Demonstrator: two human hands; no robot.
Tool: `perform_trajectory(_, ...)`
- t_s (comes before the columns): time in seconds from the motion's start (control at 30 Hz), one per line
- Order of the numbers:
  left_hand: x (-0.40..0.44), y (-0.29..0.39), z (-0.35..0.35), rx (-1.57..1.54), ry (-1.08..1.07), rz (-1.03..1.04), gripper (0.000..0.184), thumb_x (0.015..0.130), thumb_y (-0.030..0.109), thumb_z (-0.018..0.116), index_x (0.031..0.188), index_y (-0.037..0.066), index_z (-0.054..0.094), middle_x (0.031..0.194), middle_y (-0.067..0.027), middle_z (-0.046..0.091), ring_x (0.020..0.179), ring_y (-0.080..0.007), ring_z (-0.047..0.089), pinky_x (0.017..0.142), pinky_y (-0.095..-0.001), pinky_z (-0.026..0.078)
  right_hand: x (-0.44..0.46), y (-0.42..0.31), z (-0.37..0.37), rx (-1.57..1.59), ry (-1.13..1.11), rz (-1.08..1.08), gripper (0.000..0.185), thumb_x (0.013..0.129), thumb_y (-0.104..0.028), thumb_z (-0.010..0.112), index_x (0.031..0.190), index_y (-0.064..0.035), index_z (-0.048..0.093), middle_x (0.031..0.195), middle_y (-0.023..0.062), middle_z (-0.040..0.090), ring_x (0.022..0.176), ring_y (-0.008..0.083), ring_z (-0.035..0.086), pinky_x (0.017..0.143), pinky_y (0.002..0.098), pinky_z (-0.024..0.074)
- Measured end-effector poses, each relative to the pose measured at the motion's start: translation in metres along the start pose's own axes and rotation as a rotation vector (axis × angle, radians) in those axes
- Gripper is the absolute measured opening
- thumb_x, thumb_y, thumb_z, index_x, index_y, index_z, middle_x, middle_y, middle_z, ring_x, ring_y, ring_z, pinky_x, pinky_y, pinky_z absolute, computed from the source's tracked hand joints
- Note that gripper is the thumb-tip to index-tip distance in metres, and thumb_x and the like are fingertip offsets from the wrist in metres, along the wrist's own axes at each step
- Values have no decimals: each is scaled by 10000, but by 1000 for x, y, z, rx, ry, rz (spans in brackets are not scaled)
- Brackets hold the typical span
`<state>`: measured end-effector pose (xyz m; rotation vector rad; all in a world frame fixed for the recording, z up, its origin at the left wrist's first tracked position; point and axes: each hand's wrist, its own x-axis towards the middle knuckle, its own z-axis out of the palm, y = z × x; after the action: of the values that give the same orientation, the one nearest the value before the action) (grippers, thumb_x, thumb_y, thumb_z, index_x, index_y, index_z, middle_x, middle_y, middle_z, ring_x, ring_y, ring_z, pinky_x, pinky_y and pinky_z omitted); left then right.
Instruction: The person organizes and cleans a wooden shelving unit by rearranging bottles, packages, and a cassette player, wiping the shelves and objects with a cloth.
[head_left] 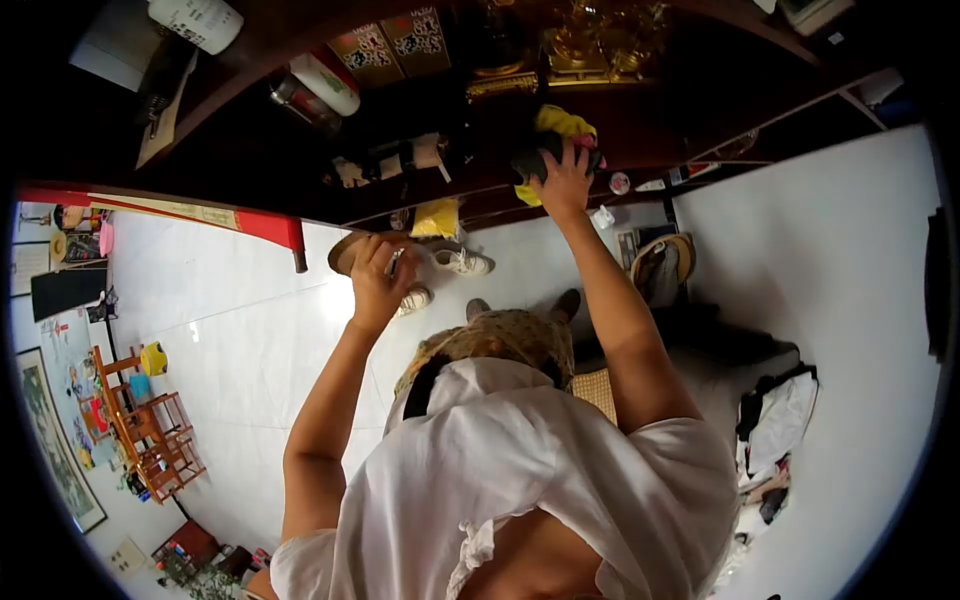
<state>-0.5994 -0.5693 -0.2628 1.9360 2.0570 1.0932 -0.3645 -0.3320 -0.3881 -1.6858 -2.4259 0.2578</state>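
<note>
The right hand (563, 183) lies spread atop the cloth (567, 122), grip unclear. Farther off, the left hand (378, 275) hangs half-curled, seemingly empty.

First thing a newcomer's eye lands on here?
Probably the bright yellow cloth-like item at upper centre, showing around a dark piece under the right hand, against the dark wooden furniture. Next, likely the gleaming gold ornaments on that furniture, just beyond the hand near the top edge. The white shirt also stands out, filling much of the lower middle.
</note>
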Motion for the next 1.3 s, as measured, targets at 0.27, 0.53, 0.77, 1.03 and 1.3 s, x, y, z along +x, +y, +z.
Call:
perform_trajectory(0.27, -70, -67, 1, -210, -70, -528, 122, 870, 28, 603, 980, 5, 651, 931, -88, 666, 785, -162, 627, 690, -283, 497, 32, 107, -12, -293, 24, 141, 588, 841, -441, 606, 1385, -286, 446, 1488, 142, 282, 1342, 420, 267, 993, 547, 420)
perform_trajectory(0.53, -151, -88, 36, -213, -99, -806, 160, 887, 88, 603, 1011, 2, 656, 907, -99, 696, 822, -154, 654, 740, -288, 506, 19, 52, -2, -162, 79, 206, 573, 795, -485, 645, 1304, -252, 524, 1399, 154, 343, 1289, 507, 275, 892, 619, 445)
perform_trajectory(0.77, -113, -84, 106, -181, -406, -730, 224, 877, 185, 597, 1034, 30, 635, 881, -134, 673, 835, -256, 636, 730, -350, 493, -6, 53, -2, 8, 116, -123, 531, 688, -221, 807, 1178, -259, 604, 1369, 127, 384, 1261, 463, 358, 856, 557, 510)
perform_trajectory(1.03, -54, -79, 169, 158, -719, -349, 357, 879, 308, 526, 1166, 102, 579, 1022, -181, 660, 923, -353, 642, 774, -466, 513, -19, 83, -14, 53, 214, 31, 587, 634, -136, 830, 1171, -231, 615, 1329, 112, 429, 1196, 446, 421, 846, 494, 536)
perform_trajectory(1.3, -48, -84, 226, 471, -1045, -408, 417, 913, 274, 425, 1317, 205, 499, 1161, -195, 618, 1021, -369, 621, 866, -472, 499, -124, 85, 70, 1159, -133, 404, 508, 705, -121, 710, 1193, -69, 576, 1143, 140, 562, 1036, 321, 559, 904, 428, 445)
